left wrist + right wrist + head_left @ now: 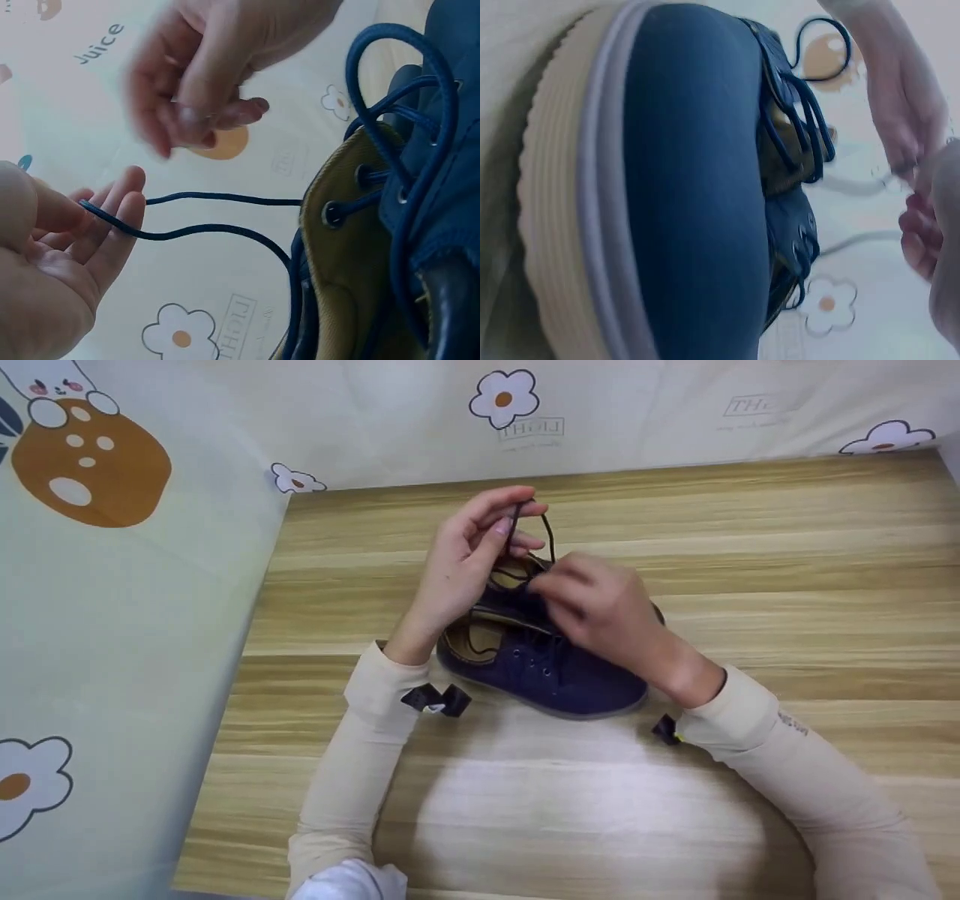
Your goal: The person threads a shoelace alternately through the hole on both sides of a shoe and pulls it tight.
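Observation:
Two navy lace-up shoes lie side by side, toes to the right. The near shoe (pixel 577 682) shows its eyelets; the far shoe (pixel 517 611) is partly hidden by the hands. Above the far shoe, my left hand (pixel 461 555) pinches a dark shoelace (pixel 553 536) between thumb and fingers. In the left wrist view, two strands of this shoelace (pixel 202 196) run from the left hand (pixel 60 262) back to the shoe. My right hand (pixel 600 604), blurred, hovers over the far shoe's laces with fingers loosely bent. No lace shows between its fingers in the left wrist view.
The shoes rest on a wood-grain table (pixel 337 585). A pale sheet with flower prints (pixel 375 420) stands along the back and left edges. A loose lace loop (pixel 442 112) arches over the shoe nearer the left wrist camera.

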`<state>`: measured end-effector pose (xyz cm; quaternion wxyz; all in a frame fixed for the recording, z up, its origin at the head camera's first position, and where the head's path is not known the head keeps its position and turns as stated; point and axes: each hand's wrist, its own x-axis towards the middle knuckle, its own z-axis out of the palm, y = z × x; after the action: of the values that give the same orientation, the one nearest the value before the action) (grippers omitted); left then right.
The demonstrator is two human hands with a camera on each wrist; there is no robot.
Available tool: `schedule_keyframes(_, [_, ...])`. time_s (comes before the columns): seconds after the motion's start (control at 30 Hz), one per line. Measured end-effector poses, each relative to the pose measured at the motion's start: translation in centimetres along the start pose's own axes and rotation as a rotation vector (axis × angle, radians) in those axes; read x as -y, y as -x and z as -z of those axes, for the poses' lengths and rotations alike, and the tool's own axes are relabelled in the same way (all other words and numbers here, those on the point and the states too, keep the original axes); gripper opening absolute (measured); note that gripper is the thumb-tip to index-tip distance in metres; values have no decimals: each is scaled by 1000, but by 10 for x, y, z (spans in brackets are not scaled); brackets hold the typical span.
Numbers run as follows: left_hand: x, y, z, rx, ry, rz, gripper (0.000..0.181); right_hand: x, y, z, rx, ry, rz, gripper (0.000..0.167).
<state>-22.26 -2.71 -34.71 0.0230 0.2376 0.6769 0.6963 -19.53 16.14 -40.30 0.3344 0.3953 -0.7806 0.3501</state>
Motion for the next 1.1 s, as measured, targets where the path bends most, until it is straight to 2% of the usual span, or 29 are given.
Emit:
schedule_keyframes(0.1, [2,-3,-1,3,-16,21,37,9,-5,-10,128,46,157,18])
schedule_keyframes(0.17, [2,-4,-2,11,-26,32,37,13,-11,-18,217,71,168,18])
schedule_keyframes(0.23, [2,-4,-2,22,-60,28,37,16,-19,-27,301,107,90,18])
schedule_keyframes(0.3, [2,-5,-2,41,-102,17,36,16,-27,-36,365,149,-44,18])
schedule_keyframes(0.4, [1,-4,-1,69,-199,0,38,15,-38,-49,402,178,-239,15])
schedule_keyframes(0.47, [-1,-3,1,65,-270,13,39,13,-44,-56,404,164,-313,15])
schedule_keyframes(0.57, [-4,-2,7,-20,-408,76,40,9,-53,-64,407,144,-363,16])
schedule_keyframes(0.63, [-5,-2,13,-116,-505,121,37,7,-59,-67,424,144,-393,16])
schedule_keyframes(0.73, [-1,-4,22,-255,-654,139,30,4,-65,-69,467,169,-445,14])
schedule_keyframes(0.8, [7,-5,29,-305,-749,149,27,1,-67,-68,496,184,-480,13])
schedule_keyframes(0.83, [11,-5,33,-308,-799,161,26,0,-67,-67,505,190,-491,12])
schedule_keyframes(0.9, [22,-5,38,-271,-888,193,26,-3,-66,-63,509,196,-504,12])
schedule_keyframes(0.97, [33,-6,42,-192,-940,235,26,-8,-64,-57,483,193,-519,11])
schedule_keyframes(1.1, [48,-8,46,-48,-992,263,28,-15,-62,-45,389,190,-529,15])
